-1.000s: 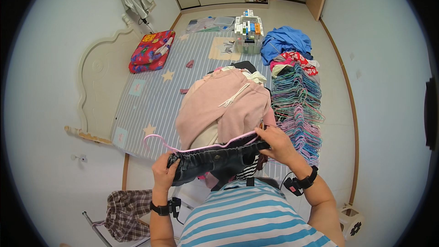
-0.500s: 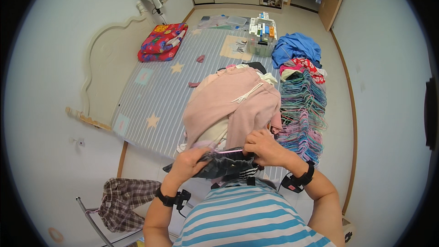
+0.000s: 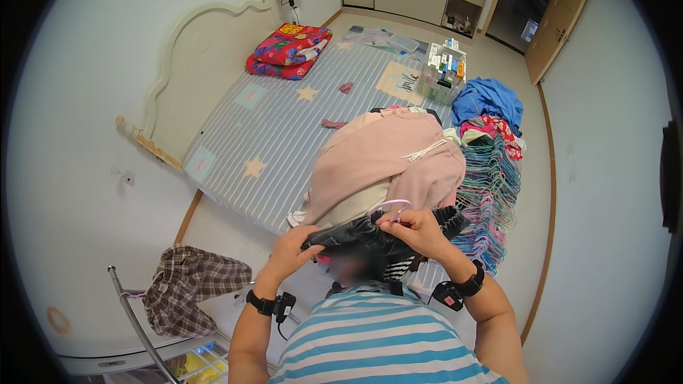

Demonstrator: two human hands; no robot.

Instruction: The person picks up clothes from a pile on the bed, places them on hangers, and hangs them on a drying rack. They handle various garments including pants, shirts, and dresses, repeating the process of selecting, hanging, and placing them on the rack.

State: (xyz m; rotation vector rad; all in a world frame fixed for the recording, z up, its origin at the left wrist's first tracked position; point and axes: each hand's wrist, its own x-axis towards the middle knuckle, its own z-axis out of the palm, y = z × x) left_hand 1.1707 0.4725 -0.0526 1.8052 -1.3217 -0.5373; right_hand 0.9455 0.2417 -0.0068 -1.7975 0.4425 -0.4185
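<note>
A pair of dark grey denim trousers [image 3: 353,236] is stretched between my hands, close to my striped shirt. My left hand [image 3: 290,250] grips the left end of its waistband, thumb on top. My right hand [image 3: 420,231] is closed near the middle, at the neck of a pink clothes hanger [image 3: 390,203], whose hook stands up above the waistband. The rest of the hanger is hidden by the trousers and hand. Just beyond lies a heap of clothes, topped by a pale pink garment [image 3: 370,146] with a white drawstring.
Many hangers [image 3: 487,203] lie in a row along the bed's right side. Behind them are a blue cloth [image 3: 487,103] and a clear box [image 3: 442,78]. A folded red quilt [image 3: 288,53] sits by the headboard [image 3: 178,64]. Checked trousers [image 3: 188,288] hang on a rack [image 3: 131,313] at lower left.
The trousers' waistband is spread further to the right. The hanger's hook now shows upright at my right hand. The whole view has shifted and turned slightly.
</note>
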